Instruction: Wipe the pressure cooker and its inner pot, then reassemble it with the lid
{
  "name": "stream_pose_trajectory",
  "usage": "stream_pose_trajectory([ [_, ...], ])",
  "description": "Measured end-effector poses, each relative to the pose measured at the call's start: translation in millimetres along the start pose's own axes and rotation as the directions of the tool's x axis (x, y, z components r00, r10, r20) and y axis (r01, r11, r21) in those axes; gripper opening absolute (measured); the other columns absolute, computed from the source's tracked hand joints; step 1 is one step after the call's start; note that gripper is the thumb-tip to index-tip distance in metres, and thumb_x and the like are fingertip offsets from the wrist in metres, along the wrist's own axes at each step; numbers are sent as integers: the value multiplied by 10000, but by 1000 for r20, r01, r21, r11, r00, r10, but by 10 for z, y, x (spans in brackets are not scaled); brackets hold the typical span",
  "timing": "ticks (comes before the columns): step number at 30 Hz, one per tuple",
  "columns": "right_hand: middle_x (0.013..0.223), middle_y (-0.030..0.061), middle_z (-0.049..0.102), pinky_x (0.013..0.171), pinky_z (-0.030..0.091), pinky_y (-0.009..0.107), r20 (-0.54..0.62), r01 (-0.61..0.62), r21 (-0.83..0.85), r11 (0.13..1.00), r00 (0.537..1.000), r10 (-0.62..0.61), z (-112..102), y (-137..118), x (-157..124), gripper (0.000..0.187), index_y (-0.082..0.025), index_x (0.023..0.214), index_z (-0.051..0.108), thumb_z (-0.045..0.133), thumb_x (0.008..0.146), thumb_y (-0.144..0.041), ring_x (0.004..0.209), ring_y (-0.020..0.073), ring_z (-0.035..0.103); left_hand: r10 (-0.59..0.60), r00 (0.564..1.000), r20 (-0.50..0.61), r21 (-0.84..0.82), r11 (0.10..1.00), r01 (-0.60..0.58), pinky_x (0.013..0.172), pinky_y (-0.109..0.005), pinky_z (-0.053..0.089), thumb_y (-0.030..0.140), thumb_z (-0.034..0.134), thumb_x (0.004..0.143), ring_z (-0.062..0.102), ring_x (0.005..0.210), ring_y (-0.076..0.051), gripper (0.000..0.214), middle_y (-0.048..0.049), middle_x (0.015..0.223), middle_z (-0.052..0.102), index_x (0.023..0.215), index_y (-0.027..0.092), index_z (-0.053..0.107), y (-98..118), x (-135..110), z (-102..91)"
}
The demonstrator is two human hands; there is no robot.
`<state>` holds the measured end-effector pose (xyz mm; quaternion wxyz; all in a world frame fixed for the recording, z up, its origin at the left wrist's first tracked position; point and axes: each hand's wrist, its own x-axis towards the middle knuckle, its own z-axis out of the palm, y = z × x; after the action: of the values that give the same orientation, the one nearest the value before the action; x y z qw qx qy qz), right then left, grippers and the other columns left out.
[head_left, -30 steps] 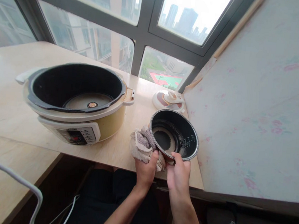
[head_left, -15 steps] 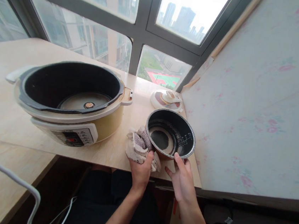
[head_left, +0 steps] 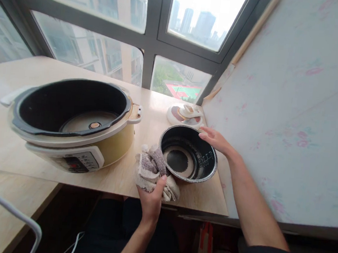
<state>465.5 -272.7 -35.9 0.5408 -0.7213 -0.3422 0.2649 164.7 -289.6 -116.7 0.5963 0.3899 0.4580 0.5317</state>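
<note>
The left hand [head_left: 150, 203] is closed round a bunched beige and purplish-grey terry cloth [head_left: 150, 171], its thumb lying across the folds. The cloth sits at the near left side of the round, black-lined metal inner pot [head_left: 182, 160], overlapping its outer wall in this view. The right hand [head_left: 216, 140] is opened out, fingers extended over the pot's far right rim; whether the fingertips touch the metal cannot be told.

The pot stands on the pale, wood-look worktop [head_left: 145, 134], its mouth facing upward. Inside, a pale ring surrounds a dark round patch on its floor, and white measuring marks run up its right inner wall.

Just behind the pot lies a white round lid-like piece with brown and grey patches and a raised handle [head_left: 185, 114]. To the left of the pot, and apart from it, is a large white and yellowish-green electric cooker body [head_left: 118, 145] with a black interior, side handles and a front control panel. A small coppery disc [head_left: 94, 125] shows in the middle of its floor.

Farther left of the pot and nearer the viewer, a thick white cable [head_left: 12, 208] curves. Right of the pot rises a pale wall with pink flowers [head_left: 281, 94]; beyond the pot stands a grey-framed window [head_left: 150, 40]. Below the pot, past the worktop's near edge, is a tan and red bag-like item [head_left: 205, 247].
</note>
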Motion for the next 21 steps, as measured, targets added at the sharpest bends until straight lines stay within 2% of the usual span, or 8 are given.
stream_pose_trajectory([
  [2, 1163, 70, 763, 1146, 413, 498, 122, -44, 15, 999, 992, 42, 92, 33, 155, 473, -172, 1035, 777, 924, 585, -168, 1207, 268, 646, -5, 1000, -5, 17, 1000, 5, 1182, -522, 387, 355, 787, 754, 594, 1298, -329, 557, -168, 1335, 650, 1238, 160, 592, -26, -18, -9],
  [5, 1111, 76, 777, 1015, 529, 466, 217, -139, 120, 983, 970, 111, 201, 83, 246, 490, -163, 1131, 760, 875, 655, -165, 993, 228, 725, -15, 1000, 5, 57, 998, 14, 1190, -522, 377, 383, 771, 758, 577, 1324, -341, 527, -178, 1333, 649, 1208, 162, 606, -68, -27, -17],
  [7, 1087, 81, 783, 898, 584, 441, 284, -255, 216, 942, 940, 189, 232, 97, 252, 535, -160, 1193, 738, 839, 669, -128, 868, 217, 743, -30, 1000, 6, 74, 997, 30, 1192, -537, 370, 398, 762, 763, 574, 1330, -344, 527, -172, 1296, 670, 1212, 168, 610, -81, -22, -4],
  [10, 1045, 86, 791, 781, 605, 400, 353, -417, 331, 847, 886, 299, 235, 93, 225, 604, -152, 1238, 716, 796, 647, -58, 785, 223, 751, -37, 999, -6, 78, 996, 38, 1219, -555, 316, 404, 746, 782, 541, 1370, -331, 552, -147, 1247, 696, 1266, 184, 598, -76, 16, 43],
  [12, 1027, 74, 795, 756, 602, 375, 340, -447, 367, 816, 881, 329, 230, 89, 196, 611, -155, 1233, 719, 776, 636, -37, 760, 216, 750, -32, 999, 2, 72, 997, 32, 1226, -544, 308, 404, 732, 797, 532, 1381, -320, 545, -140, 1256, 693, 1280, 189, 598, -59, 76, 85],
  [14, 1015, 49, 797, 744, 598, 363, 297, -431, 387, 815, 895, 332, 226, 99, 160, 595, -172, 1202, 733, 758, 626, -29, 763, 212, 748, -16, 1000, 16, 54, 998, 15, 1219, -517, 333, 402, 716, 815, 554, 1360, -306, 517, -132, 1275, 687, 1274, 190, 609, -39, 178, 126],
  [18, 952, 18, 796, 774, 585, 382, 162, -383, 420, 823, 924, 348, 228, 164, 56, 584, -191, 1163, 751, 738, 602, -29, 790, 227, 741, 54, 998, 18, 4, 999, -54, 1208, -467, 364, 382, 699, 836, 591, 1320, -277, 486, -99, 1281, 689, 1277, 194, 622, -4, 489, 193],
  [21, 899, -1, 792, 779, 585, 398, 53, -355, 446, 822, 927, 371, 248, 227, -76, 583, -212, 1136, 755, 736, 578, -44, 746, 222, 727, 98, 995, 27, -34, 995, -97, 1219, -464, 351, 380, 681, 853, 564, 1351, -278, 474, -95, 1320, 675, 1289, 204, 624, 1, 726, 215],
])
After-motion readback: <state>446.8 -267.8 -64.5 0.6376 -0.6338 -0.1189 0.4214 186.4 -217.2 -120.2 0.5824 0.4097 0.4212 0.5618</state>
